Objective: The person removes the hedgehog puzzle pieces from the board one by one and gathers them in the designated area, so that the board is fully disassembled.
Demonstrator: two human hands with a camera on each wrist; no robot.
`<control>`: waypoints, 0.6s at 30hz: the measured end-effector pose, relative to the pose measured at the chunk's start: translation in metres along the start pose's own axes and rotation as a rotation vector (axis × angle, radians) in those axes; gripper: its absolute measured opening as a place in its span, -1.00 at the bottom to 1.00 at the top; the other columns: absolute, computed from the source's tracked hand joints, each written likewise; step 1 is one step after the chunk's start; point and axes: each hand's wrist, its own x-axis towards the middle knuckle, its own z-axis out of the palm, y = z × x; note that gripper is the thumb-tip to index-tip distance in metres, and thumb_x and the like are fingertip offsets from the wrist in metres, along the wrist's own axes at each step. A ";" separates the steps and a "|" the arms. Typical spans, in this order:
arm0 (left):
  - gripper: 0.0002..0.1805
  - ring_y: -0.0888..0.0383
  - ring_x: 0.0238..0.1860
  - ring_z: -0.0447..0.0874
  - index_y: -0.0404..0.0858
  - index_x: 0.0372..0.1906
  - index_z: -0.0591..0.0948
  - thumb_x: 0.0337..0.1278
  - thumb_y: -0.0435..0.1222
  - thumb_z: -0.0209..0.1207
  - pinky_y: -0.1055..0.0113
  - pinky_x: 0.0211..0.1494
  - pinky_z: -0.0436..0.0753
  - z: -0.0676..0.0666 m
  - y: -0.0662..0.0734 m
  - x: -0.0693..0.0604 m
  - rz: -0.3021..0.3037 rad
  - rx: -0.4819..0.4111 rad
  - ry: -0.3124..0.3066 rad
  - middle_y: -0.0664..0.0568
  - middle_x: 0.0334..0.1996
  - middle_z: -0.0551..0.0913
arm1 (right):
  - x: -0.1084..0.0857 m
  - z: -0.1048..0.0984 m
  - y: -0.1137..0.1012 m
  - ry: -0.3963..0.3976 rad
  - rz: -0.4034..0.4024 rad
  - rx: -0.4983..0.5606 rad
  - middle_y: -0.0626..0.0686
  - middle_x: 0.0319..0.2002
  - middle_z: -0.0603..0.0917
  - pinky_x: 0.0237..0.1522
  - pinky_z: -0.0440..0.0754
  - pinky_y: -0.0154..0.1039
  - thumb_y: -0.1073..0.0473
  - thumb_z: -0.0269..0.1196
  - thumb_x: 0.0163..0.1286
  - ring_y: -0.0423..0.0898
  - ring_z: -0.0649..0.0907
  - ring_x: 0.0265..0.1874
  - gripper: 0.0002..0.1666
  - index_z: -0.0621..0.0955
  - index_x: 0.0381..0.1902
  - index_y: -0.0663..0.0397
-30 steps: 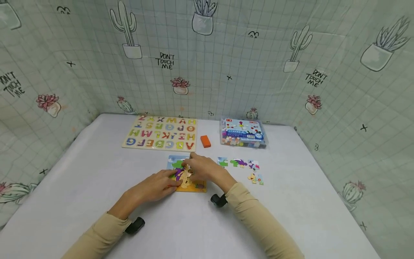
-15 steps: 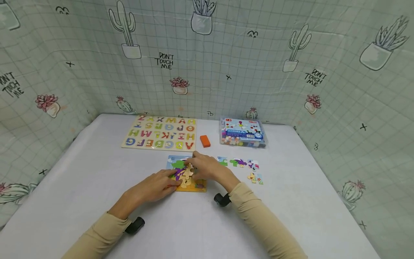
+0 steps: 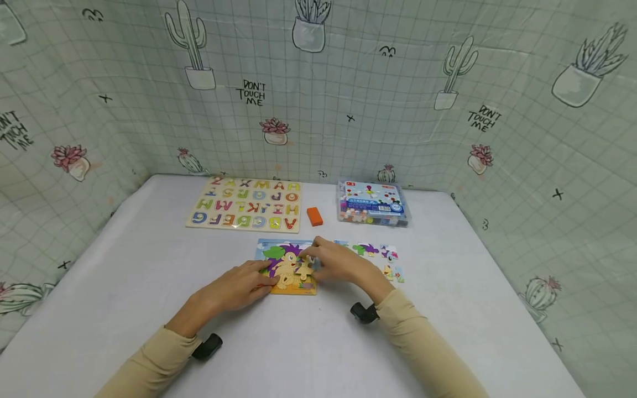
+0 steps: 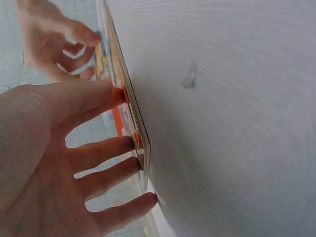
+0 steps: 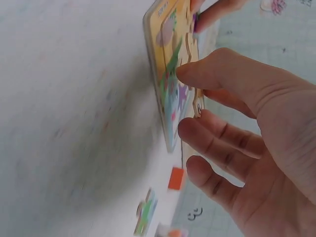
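A small puzzle board (image 3: 293,291) with a purple-spined hedgehog picture lies flat on the white table. My left hand (image 3: 244,283) rests its spread fingers on the board's left side; in the left wrist view the left fingertips (image 4: 131,143) touch its edge. My right hand (image 3: 340,262) is over the board's right side, pinching a tan puzzle piece (image 3: 303,270) between thumb and fingers. That piece sits tilted above the picture in the right wrist view, partly hidden by the right thumb (image 5: 190,74). Whether it touches the board I cannot tell.
Loose puzzle pieces (image 3: 366,249) lie right of the board, partly behind the right hand. Farther back are a wooden alphabet board (image 3: 244,224), an orange block (image 3: 314,216) and a clear plastic box (image 3: 373,204) of colourful parts. A patterned cloth (image 3: 318,110) hangs behind.
My right hand has moved right across the board with the tan piece, uncovering the hedgehog's face and purple spines. The left hand has stayed in place.
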 end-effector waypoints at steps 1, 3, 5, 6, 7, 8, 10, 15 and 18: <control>-0.69 -0.25 0.34 0.41 -0.16 0.12 0.67 0.34 -0.25 0.17 -0.22 0.29 0.45 0.000 0.000 0.000 0.000 0.000 0.003 -0.29 0.33 0.44 | -0.005 -0.001 0.003 0.009 -0.002 -0.003 0.01 -0.03 0.52 -0.32 0.49 -0.32 0.16 0.33 0.22 -0.19 0.49 -0.33 -0.43 0.58 0.23 -0.14; -0.69 -0.25 0.34 0.41 -0.16 0.12 0.68 0.33 -0.25 0.17 -0.21 0.29 0.45 0.001 0.001 0.000 -0.001 0.000 0.006 -0.29 0.33 0.45 | -0.015 -0.002 0.010 0.022 -0.003 -0.008 0.01 -0.04 0.53 -0.34 0.48 -0.33 0.15 0.33 0.25 -0.20 0.49 -0.34 -0.46 0.59 0.22 -0.12; -0.69 -0.24 0.34 0.41 -0.16 0.12 0.67 0.33 -0.24 0.17 -0.22 0.30 0.45 0.001 0.001 0.000 -0.007 -0.004 0.001 -0.29 0.33 0.44 | -0.025 -0.003 0.018 0.026 0.009 -0.005 0.01 -0.06 0.54 -0.35 0.46 -0.35 0.13 0.34 0.28 -0.21 0.49 -0.35 -0.49 0.60 0.21 -0.10; -0.69 -0.24 0.34 0.41 -0.16 0.12 0.68 0.33 -0.24 0.17 -0.21 0.29 0.45 0.000 0.002 0.000 -0.008 -0.002 0.001 -0.29 0.33 0.45 | -0.029 -0.002 0.021 0.029 0.015 -0.008 0.02 -0.08 0.54 -0.35 0.46 -0.36 0.12 0.35 0.29 -0.21 0.48 -0.35 -0.51 0.61 0.20 -0.09; -0.69 -0.24 0.34 0.42 -0.16 0.11 0.68 0.33 -0.24 0.17 -0.21 0.29 0.46 0.000 0.002 -0.001 -0.010 0.002 0.000 -0.28 0.33 0.45 | -0.034 -0.002 0.025 0.029 0.026 -0.004 0.02 -0.09 0.54 -0.36 0.45 -0.36 0.12 0.35 0.29 -0.21 0.48 -0.36 -0.52 0.62 0.19 -0.09; -0.69 -0.24 0.33 0.42 -0.16 0.11 0.68 0.33 -0.24 0.18 -0.21 0.29 0.46 -0.001 0.001 -0.001 -0.012 0.005 0.000 -0.28 0.33 0.45 | -0.038 -0.002 0.028 0.028 0.035 -0.004 0.02 -0.10 0.54 -0.36 0.45 -0.37 0.12 0.35 0.29 -0.21 0.48 -0.36 -0.52 0.62 0.18 -0.08; -0.69 -0.24 0.33 0.42 -0.16 0.10 0.69 0.32 -0.25 0.19 -0.21 0.29 0.46 -0.002 0.001 -0.002 -0.015 0.004 0.001 -0.28 0.33 0.45 | -0.048 -0.001 0.036 0.033 0.049 0.002 0.01 -0.13 0.54 -0.35 0.46 -0.38 0.13 0.36 0.28 -0.21 0.48 -0.36 -0.54 0.63 0.15 -0.06; -0.69 -0.25 0.31 0.43 -0.17 0.11 0.68 0.31 -0.25 0.19 -0.21 0.28 0.47 -0.005 0.002 -0.003 0.004 0.002 0.004 -0.29 0.32 0.46 | -0.072 0.001 0.056 0.060 0.069 0.002 -0.01 -0.11 0.57 -0.31 0.50 -0.39 0.15 0.38 0.26 -0.19 0.52 -0.33 -0.54 0.65 0.13 -0.03; -0.68 -0.24 0.32 0.42 -0.16 0.12 0.67 0.32 -0.24 0.18 -0.20 0.29 0.46 -0.004 0.002 -0.002 -0.005 -0.006 -0.004 -0.28 0.33 0.45 | -0.086 0.001 0.067 0.077 0.078 0.004 -0.02 -0.11 0.58 -0.31 0.49 -0.39 0.14 0.39 0.25 -0.20 0.52 -0.33 -0.54 0.65 0.13 -0.02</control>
